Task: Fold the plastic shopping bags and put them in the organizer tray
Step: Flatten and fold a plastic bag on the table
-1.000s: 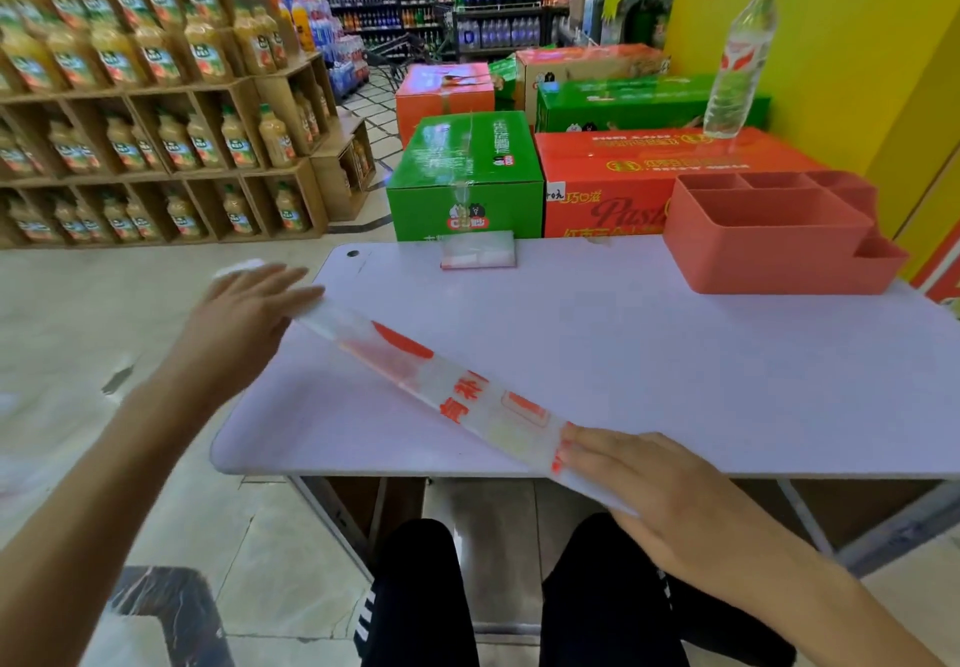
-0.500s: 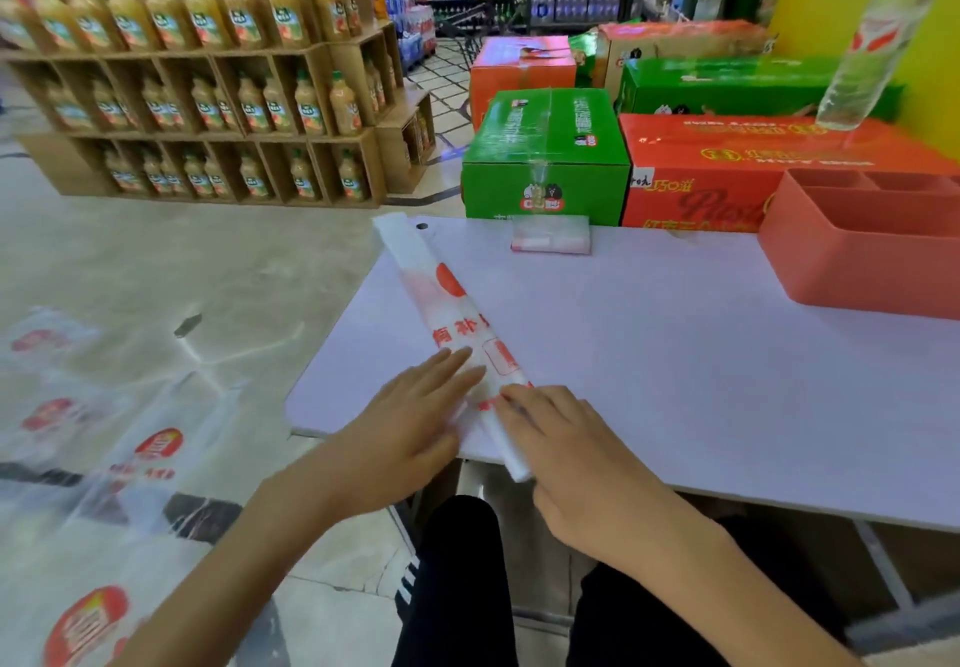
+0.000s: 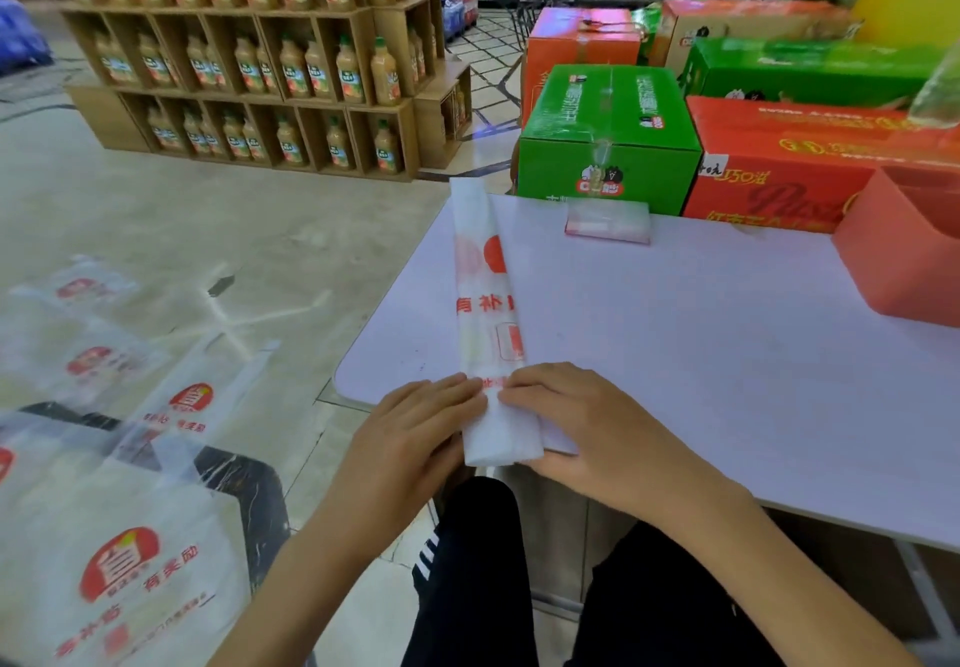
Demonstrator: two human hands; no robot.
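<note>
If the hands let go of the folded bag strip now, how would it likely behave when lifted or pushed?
The bag strip looks thin and translucent, so it would probably flop when lifted by one end. Its folds may spring open, since both the left hand and the right hand press its near end. On the smooth table it would likely slide easily.

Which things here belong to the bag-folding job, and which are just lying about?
Belongs to the job:
- long folded bag strip, under both hands
- left hand, right hand
- folded bag on the table
- organizer tray
- loose bags on the floor

Lying about:
- green carton
- juice bottle shelves
</note>
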